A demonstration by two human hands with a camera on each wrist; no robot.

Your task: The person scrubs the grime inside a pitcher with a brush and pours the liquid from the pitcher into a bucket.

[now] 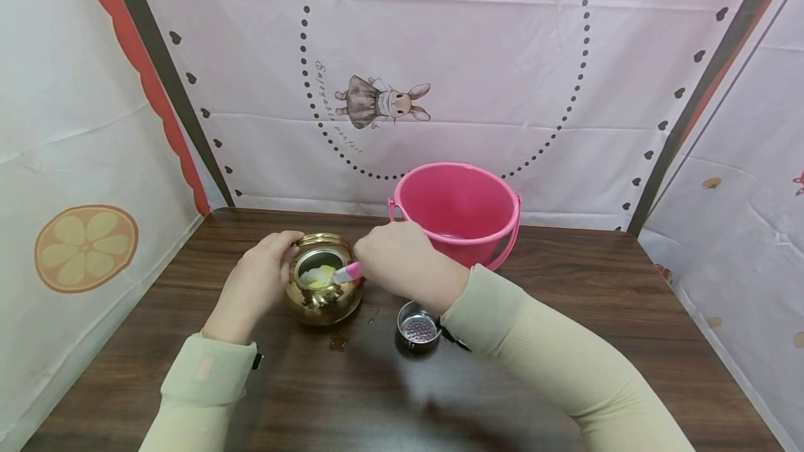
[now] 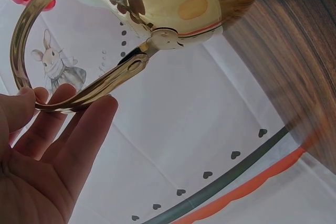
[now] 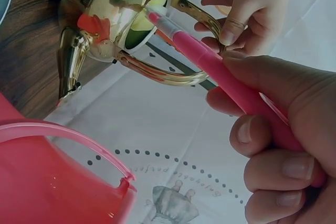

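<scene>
A shiny gold teapot [image 1: 323, 307] stands uncovered on the table, its round mouth facing up. In the left wrist view my left hand [image 2: 52, 145] pinches the teapot's arched handle [image 2: 110, 78] between thumb and fingers. My right hand [image 1: 405, 260] wraps its fingers round the pink handle of a cleaning brush [image 3: 218, 72], which slants into the mouth. Something white and yellow shows inside the opening; the brush's head is mostly hidden by the pot. Near my right forearm sits a small metal strainer [image 1: 419, 328] with a perforated bottom.
Behind my right hand a pink bucket [image 1: 461, 204] stands near the table's back edge, its handle hanging down. A few wet spots [image 1: 338, 344] lie on the dark wooden table [image 1: 301, 396] before the teapot. Printed cloth [image 1: 477, 54] walls the back and both sides.
</scene>
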